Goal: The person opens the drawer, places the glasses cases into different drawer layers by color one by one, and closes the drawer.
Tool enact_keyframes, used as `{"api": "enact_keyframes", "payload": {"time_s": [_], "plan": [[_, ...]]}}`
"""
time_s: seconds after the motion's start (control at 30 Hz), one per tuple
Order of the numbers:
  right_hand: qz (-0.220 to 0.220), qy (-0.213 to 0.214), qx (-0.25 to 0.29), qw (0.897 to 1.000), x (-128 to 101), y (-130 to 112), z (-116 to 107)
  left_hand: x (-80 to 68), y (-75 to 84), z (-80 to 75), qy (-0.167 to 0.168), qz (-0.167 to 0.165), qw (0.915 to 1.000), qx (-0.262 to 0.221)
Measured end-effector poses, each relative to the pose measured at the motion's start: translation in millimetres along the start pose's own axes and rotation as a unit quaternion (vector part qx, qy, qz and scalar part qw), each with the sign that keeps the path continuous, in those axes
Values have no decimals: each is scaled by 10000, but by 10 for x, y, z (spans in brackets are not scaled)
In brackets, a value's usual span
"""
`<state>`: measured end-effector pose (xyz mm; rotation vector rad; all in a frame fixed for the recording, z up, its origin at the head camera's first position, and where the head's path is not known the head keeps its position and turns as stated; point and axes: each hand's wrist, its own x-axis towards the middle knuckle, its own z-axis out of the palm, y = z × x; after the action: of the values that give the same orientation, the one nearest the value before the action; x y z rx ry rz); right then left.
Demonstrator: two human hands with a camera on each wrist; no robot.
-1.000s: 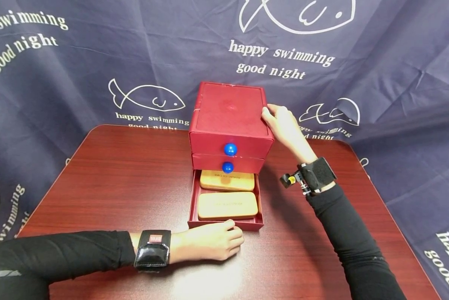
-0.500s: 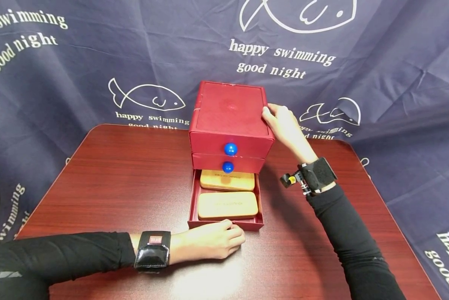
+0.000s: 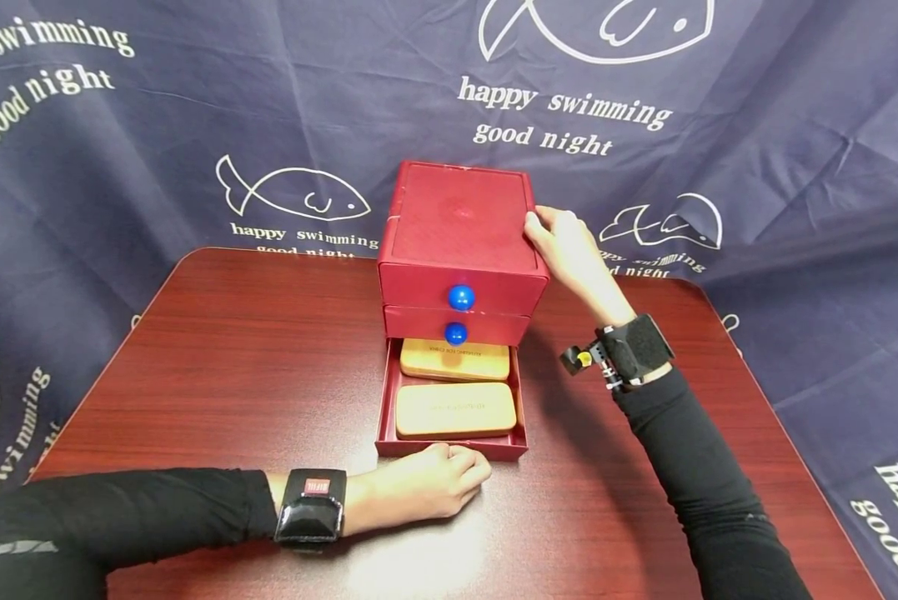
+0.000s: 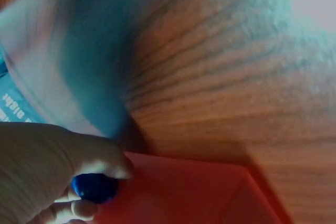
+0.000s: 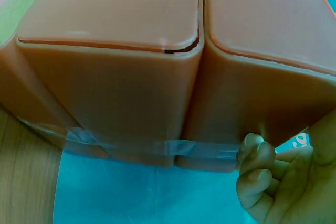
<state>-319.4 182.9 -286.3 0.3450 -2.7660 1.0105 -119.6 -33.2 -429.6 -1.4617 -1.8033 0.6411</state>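
Note:
A red drawer box point(image 3: 459, 218) stands at the middle of the table, its bottom drawer point(image 3: 522, 429) pulled out. Inside that drawer lie two yellow oblong cases point(image 3: 456, 410), the rear one partly under the upper drawers. At the drawer's front is my left hand point(image 3: 429, 483); in the left wrist view its thumb and fingers are curled round a blue knob point(image 4: 95, 187), which the hand hides from the head view. My right hand point(image 3: 572, 250) grips the box's rear right edge, thumb at the top edge, fingers bent behind it in the right wrist view.
Two more blue knobs point(image 3: 461, 297) mark the closed upper drawers. The brown wooden table point(image 3: 268, 358) reaches back to a dark blue printed curtain point(image 3: 306, 92). Clear tape point(image 5: 181, 148) runs along the box's side.
My left hand has shifted very slightly, its knuckles and wristband turning a little. The drawer, the cases and my right hand stay where they were.

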Motion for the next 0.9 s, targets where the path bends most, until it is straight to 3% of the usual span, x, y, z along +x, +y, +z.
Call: {"api": "enact_keyframes", "payload": {"time_s": [0.5,0.9], "plan": [[-6,15,30,10000,-5,18,-14,77,32,59,36,-328,9991,-271],[-12,-13,72,10000,7,7,-7,156,-3,68,-182,-380,9988,-261]]}}
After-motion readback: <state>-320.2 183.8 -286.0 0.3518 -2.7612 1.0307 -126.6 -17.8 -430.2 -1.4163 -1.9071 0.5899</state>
